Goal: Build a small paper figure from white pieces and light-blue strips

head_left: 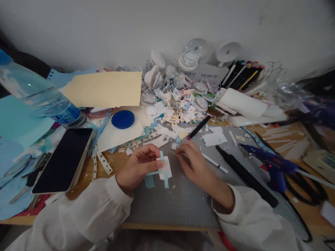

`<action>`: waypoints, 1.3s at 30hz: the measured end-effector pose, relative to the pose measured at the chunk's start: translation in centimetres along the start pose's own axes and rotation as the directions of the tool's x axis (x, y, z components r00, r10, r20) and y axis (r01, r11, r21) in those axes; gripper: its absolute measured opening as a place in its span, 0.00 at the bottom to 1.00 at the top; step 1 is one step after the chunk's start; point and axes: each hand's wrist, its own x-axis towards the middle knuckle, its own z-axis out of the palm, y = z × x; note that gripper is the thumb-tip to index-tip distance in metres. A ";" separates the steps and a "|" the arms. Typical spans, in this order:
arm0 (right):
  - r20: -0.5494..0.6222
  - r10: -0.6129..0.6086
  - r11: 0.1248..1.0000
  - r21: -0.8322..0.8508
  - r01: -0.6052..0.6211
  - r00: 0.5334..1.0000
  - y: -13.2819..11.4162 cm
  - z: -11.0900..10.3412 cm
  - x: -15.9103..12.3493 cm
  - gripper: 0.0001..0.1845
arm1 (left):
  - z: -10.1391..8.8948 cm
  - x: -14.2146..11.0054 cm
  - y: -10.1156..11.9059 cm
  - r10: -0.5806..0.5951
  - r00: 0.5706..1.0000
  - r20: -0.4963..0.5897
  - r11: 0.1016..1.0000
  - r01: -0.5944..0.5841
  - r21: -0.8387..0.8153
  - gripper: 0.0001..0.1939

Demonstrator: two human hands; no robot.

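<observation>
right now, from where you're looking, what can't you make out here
- Head view: white paper with light blue strips, partly hidden by the left hand's grip.
- Head view: anything in the right hand's grip, too small.
- Head view: blue cap, cut off by the left edge.
- Head view: pale box's print, blurred.

From here I can't make out what, if anything, the right hand (192, 164) pinches; it is too small and blurred. The left hand's fingers hide part of the small white paper piece with light blue strips (165, 167). I see the clear plastic bottle with a blue cap (44, 92) cut off by the left edge.
</observation>
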 end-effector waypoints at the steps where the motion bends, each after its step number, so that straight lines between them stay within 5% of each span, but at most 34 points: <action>1: -0.007 0.015 0.997 0.082 -0.015 1.000 -0.2 -0.5 -0.1 0.05 | 0.0 0.0 0.0 -0.009 1.000 0.010 1.000 0.009 -0.006 0.11; 3: 0.025 0.065 0.939 0.336 -0.070 0.998 -0.7 -1.5 -0.3 0.04 | 0.0 -0.1 -0.1 -0.027 0.999 0.035 1.000 0.028 -0.012 0.10; 6: 0.152 0.102 0.691 0.700 -0.180 0.983 -1.6 -2.7 -0.5 0.02 | 0.1 -0.3 -0.2 -0.053 0.996 0.069 0.998 0.052 0.024 0.10; 11: 0.310 0.097 0.455 0.831 -0.319 0.946 -2.6 -3.1 -0.7 0.03 | 0.1 -0.4 -0.3 -0.040 0.994 0.101 0.993 0.028 0.117 0.10; 29: 0.426 0.277 0.470 0.721 -0.508 0.861 -2.9 -2.7 -0.5 0.07 | 0.0 -0.2 0.2 -0.032 0.994 0.105 0.969 0.005 0.246 0.07; 39: 0.402 0.302 0.521 0.690 -0.502 0.865 -3.0 -2.6 -0.8 0.06 | 0.3 -0.2 0.3 -0.011 0.994 0.104 0.963 -0.017 0.268 0.08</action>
